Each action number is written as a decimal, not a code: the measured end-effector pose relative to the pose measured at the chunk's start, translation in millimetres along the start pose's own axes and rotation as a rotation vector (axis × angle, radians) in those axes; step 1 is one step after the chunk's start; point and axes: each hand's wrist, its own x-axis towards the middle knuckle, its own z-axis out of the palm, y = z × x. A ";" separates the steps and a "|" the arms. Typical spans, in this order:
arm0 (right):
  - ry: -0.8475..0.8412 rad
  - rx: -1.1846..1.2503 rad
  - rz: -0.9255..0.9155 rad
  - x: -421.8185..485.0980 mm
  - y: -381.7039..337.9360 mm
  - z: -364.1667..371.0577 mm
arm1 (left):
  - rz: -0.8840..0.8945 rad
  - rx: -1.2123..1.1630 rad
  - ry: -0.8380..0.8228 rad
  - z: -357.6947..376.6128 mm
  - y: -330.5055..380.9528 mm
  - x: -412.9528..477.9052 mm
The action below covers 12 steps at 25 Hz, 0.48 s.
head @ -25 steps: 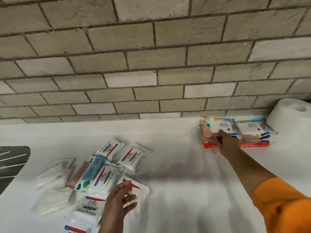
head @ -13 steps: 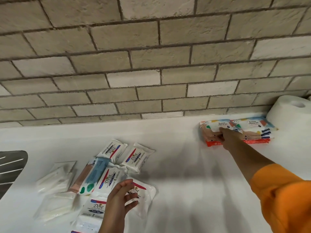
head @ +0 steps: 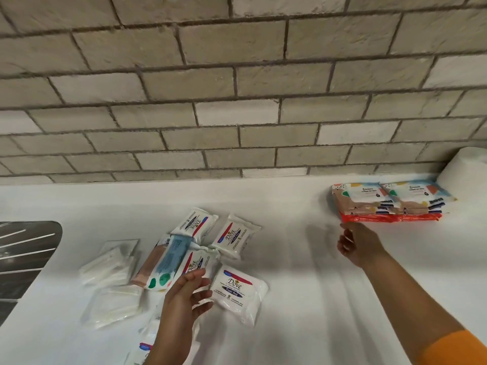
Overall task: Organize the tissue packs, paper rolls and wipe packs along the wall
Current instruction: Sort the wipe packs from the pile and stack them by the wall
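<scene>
**Inspector 1:** While the stacked wipe packs (head: 390, 201) sit at 2 o'clock against the brick wall (head: 237, 88), beside the paper roll (head: 463, 167), we note the loose Dove packs (head: 238, 291) lie scattered at 7 o'clock on the white counter (head: 303, 312), well apart from the wall.

**Inspector 2:** Agreed. We judge the step in hand is picking the next Dove pack. We advise gripping 1 pack flat across its width, then setting it flush beside the stack, edges squared.

**Inspector 1:** And the hands?

**Inspector 2:** Our left hand (head: 184, 296) is spread wide, fingertips hovering at the nearest Dove pack; contact we cannot confirm. Our right hand (head: 361, 246) is loosely curled, empty, just short of the stack.
</scene>
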 end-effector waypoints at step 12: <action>-0.403 -0.547 -0.011 -126.1 144.1 61.1 | 0.052 0.210 0.007 -59.6 -13.2 12.9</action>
